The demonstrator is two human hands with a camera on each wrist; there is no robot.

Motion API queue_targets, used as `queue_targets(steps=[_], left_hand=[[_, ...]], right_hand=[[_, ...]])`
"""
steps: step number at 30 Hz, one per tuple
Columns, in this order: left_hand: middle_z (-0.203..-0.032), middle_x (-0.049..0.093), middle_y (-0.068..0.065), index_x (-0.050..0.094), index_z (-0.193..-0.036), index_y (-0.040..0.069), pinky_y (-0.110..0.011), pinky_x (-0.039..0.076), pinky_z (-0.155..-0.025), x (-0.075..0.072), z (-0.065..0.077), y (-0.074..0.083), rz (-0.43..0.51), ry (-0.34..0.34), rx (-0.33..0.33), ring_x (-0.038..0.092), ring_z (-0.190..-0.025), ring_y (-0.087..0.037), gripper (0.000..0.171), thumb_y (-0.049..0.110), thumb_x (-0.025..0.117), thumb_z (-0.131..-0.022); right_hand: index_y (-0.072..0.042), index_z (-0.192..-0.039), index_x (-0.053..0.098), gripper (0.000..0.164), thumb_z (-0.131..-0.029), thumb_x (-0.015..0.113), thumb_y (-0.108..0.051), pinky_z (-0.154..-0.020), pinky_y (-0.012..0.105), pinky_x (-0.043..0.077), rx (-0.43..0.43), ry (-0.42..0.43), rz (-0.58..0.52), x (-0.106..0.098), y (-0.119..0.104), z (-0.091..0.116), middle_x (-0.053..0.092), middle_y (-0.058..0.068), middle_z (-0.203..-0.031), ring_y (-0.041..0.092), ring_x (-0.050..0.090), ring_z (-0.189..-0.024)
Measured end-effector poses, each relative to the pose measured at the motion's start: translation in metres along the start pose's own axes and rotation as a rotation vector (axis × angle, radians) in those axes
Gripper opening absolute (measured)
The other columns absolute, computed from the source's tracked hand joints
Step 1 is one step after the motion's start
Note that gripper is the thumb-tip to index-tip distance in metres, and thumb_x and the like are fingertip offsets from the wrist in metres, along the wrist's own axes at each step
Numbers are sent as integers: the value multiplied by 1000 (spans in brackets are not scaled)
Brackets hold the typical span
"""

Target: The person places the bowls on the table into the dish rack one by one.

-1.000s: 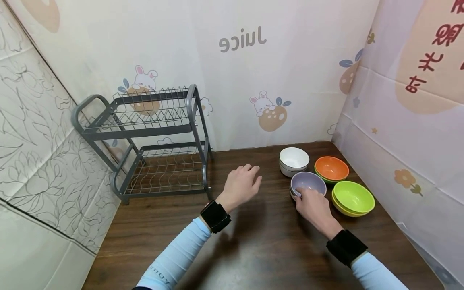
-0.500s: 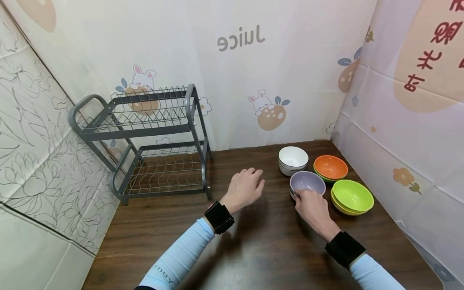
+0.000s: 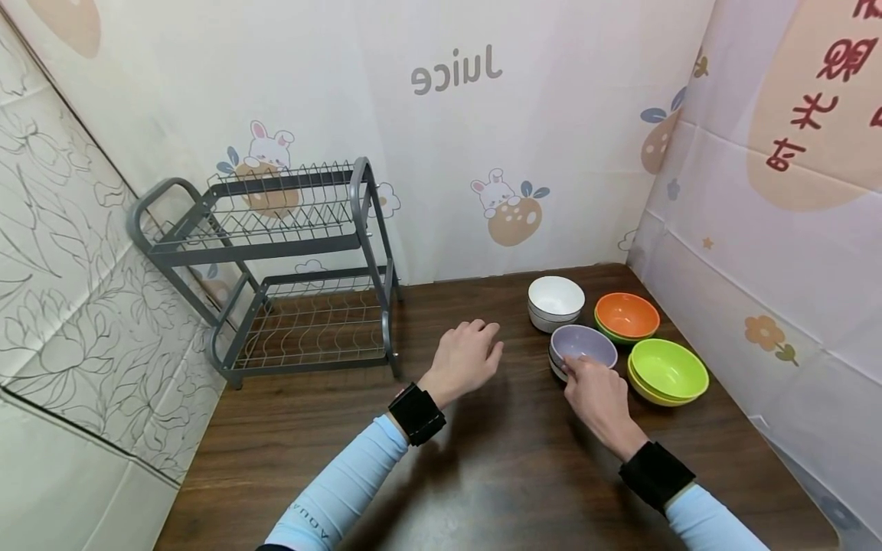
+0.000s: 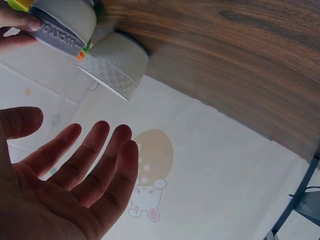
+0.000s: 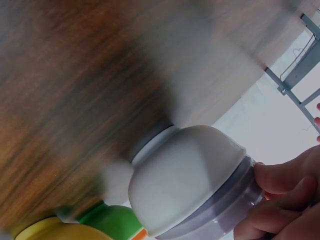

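Note:
A purple bowl (image 3: 586,342) sits nested in a white bowl (image 5: 180,175) on the table. My right hand (image 3: 601,398) pinches the near left rim of the purple bowl between thumb and fingers; the right wrist view shows the thumb (image 5: 280,175) against its side. To the left, my left hand (image 3: 463,360) hovers over the table, holding nothing. Its fingers are spread and slightly bent in the left wrist view. Just behind the purple bowl stand stacked white bowls (image 3: 555,298).
An orange bowl (image 3: 627,314) rests in a green one at the right. In front of it, a lime bowl (image 3: 670,367) sits in a yellow bowl (image 3: 641,389). A two-tier grey dish rack (image 3: 296,249) stands at the left, by the patterned back wall (image 3: 441,153).
My left hand has shifted slightly to the right. The right hand stays at the purple bowl's rim, and the bowls keep their places as the head view shifts a little.

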State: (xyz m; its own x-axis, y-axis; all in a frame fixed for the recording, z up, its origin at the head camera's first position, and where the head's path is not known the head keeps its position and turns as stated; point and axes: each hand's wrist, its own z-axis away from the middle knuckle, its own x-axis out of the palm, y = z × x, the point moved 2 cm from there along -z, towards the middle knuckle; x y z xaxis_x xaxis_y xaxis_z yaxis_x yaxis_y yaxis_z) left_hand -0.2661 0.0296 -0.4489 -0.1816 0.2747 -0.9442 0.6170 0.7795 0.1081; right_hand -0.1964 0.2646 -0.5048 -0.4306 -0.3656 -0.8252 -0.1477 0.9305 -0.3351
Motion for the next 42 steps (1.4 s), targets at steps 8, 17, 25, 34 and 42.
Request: queue_targets(steps=[8, 17, 25, 34, 42], left_hand=[[-128, 71, -6, 68, -139, 15, -38, 60, -86, 0, 0, -1, 18, -19, -11, 69, -110, -22, 40, 37, 57, -109], [-130, 71, -6, 60, -148, 15, -38, 60, -84, -7, -4, -4, 38, 1, -27, 70, -110, -23, 47, 41, 48, -112], [-133, 70, -6, 49, -158, 17, -37, 59, -87, -16, -9, -10, 34, 16, -49, 69, -113, -23, 57, 51, 45, -112], [-132, 70, -7, 46, -159, 16, -36, 61, -83, -17, -6, -21, 17, 50, -72, 70, -109, -22, 61, 53, 43, -111], [-130, 70, -8, 41, -163, 17, -37, 61, -80, -24, 1, -35, 47, 67, -99, 70, -106, -23, 64, 55, 42, -111]], right_hand=[[-2, -103, 80, 17, -88, 73, 2, -47, 55, 49, -65, 97, 1, -5, -1, 3, 72, 13, -84, 42, 65, -62], [-3, -99, 78, 12, -88, 78, 1, -43, 49, 45, -151, 201, -18, -19, -17, -10, 69, 11, -77, 37, 63, -58], [-3, -101, 79, 15, -86, 79, -1, -45, 54, 48, -274, 328, -58, -22, -40, -25, 71, 13, -82, 40, 68, -64], [-1, -100, 77, 13, -87, 80, -1, -41, 47, 45, -378, 380, -113, -17, -71, -39, 70, 12, -79, 35, 64, -54], [2, -104, 79, 16, -88, 80, 0, -40, 41, 44, -422, 379, -163, -9, -89, -50, 71, 13, -80, 29, 61, -51]])
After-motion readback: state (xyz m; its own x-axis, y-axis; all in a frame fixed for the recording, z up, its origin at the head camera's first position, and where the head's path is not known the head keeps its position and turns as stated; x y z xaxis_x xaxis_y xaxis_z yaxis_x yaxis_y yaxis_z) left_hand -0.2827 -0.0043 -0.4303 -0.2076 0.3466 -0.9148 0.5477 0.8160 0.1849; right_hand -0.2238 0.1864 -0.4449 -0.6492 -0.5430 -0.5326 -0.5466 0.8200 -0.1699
